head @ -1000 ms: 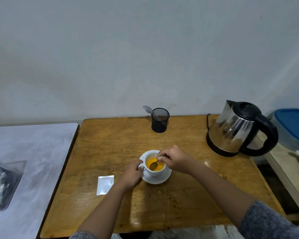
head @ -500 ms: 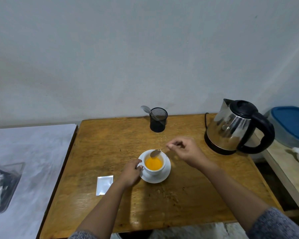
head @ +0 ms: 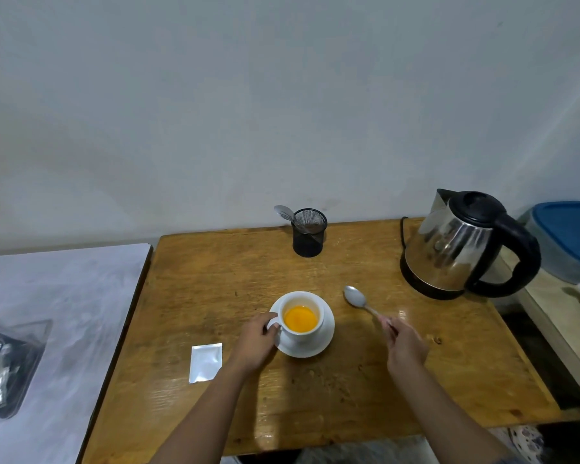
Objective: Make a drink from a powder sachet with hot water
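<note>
A white cup (head: 302, 309) holding orange drink stands on a white saucer (head: 318, 343) in the middle of the wooden table (head: 215, 283). My left hand (head: 257, 341) grips the cup's handle. To the right of the saucer, my right hand (head: 404, 344) holds a metal spoon (head: 357, 299) by its handle, the bowl low over the table and pointing away from me. A silver sachet (head: 205, 362) lies flat left of my left hand. The steel kettle (head: 456, 249) with a black handle stands at the back right.
A black mesh pot (head: 309, 236) with a spoon in it stands at the table's back edge by the wall. A white surface (head: 57, 313) on the left holds a clear plastic pack (head: 4, 370). A blue-lidded tub (head: 570, 239) sits right of the kettle.
My right hand lifted the spoon out of the cup and carried it right, down toward the table beside the saucer. My left hand stayed on the cup's handle.
</note>
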Tool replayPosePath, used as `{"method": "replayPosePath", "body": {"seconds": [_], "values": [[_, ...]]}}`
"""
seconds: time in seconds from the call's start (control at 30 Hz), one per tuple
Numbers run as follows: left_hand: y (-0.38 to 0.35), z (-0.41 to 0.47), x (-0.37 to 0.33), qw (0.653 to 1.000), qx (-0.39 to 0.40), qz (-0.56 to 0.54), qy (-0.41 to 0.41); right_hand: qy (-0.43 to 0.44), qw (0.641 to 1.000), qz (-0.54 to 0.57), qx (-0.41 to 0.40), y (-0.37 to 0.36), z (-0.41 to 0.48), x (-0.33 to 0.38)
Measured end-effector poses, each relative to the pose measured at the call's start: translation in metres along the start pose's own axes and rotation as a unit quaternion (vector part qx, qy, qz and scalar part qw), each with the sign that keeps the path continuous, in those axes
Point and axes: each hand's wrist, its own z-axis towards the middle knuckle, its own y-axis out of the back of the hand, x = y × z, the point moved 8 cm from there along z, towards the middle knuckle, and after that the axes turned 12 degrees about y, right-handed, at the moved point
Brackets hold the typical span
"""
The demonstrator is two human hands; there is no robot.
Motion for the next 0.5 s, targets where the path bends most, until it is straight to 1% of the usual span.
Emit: {"method": "replayPosePath", "body": {"seconds": [0.07,0.17,0.23,0.3,0.37,0.43,0.5], "values": [[0.001,-0.002,-0.001,1.000,-0.004,-0.002,-0.003,-0.008,1.000,-0.016,0.006,0.004,-0.001,-0.011],[0.002,-0.003,-0.003,1.000,-0.008,-0.008,-0.004,-0.002,0.997,-0.073,0.038,0.006,0.001,-0.026],[0.002,-0.004,-0.003,1.000,-0.011,-0.011,0.001,0.014,0.982,-0.178,0.061,0.009,0.001,-0.032],[0.002,-0.005,-0.002,1.000,-0.014,-0.006,0.000,0.047,0.942,-0.314,0.109,0.009,0.001,-0.034],[0.004,-0.007,-0.001,0.999,-0.032,0.001,-0.009,0.093,0.892,-0.407,0.172,0.003,-0.001,-0.036],[0.004,-0.011,0.003,0.998,-0.055,-0.008,-0.020,0.130,0.856,-0.453,0.212,-0.001,-0.003,-0.039],[0.006,-0.017,0.012,0.996,-0.084,-0.030,-0.028,0.161,0.834,-0.475,0.232,-0.004,-0.005,-0.039]]}}
